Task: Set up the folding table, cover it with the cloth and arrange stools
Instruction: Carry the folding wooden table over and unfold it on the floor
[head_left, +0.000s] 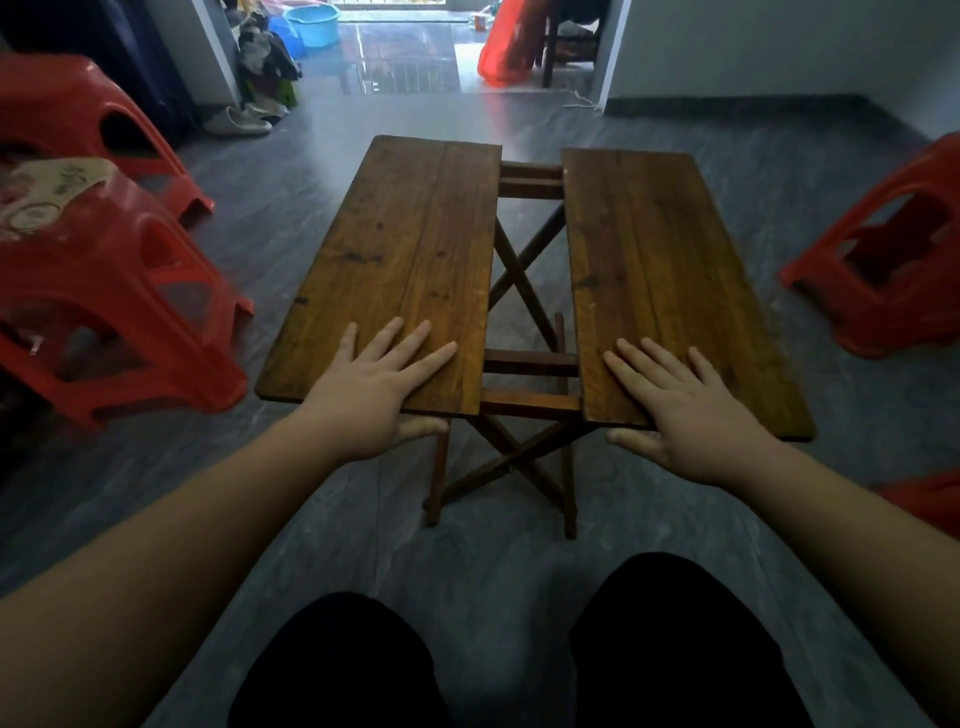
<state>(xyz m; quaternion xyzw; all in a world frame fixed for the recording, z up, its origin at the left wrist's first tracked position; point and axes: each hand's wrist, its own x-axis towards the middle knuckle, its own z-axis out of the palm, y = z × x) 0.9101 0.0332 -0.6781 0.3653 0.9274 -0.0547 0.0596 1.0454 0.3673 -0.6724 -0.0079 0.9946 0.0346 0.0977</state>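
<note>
The wooden folding table (415, 249) stands on crossed legs in front of me, its two dark brown top halves lying flat with a wide gap between them. My left hand (379, 384) grips the near edge of the left half, fingers spread on top and thumb underneath. In the same way, my right hand (680, 405) holds the near edge of the right half (649, 260). Red plastic stools stand around: two at the left (119, 291), one at the right (883, 260). A patterned cloth (47, 197) lies on the nearest left stool.
Grey tiled floor (291, 197) surrounds the table. At the back left are shoes (236, 122), a pile of clothes and a blue basin (311, 23). A red bag (506, 47) hangs by a doorway at the back. My knees in dark trousers are at the bottom.
</note>
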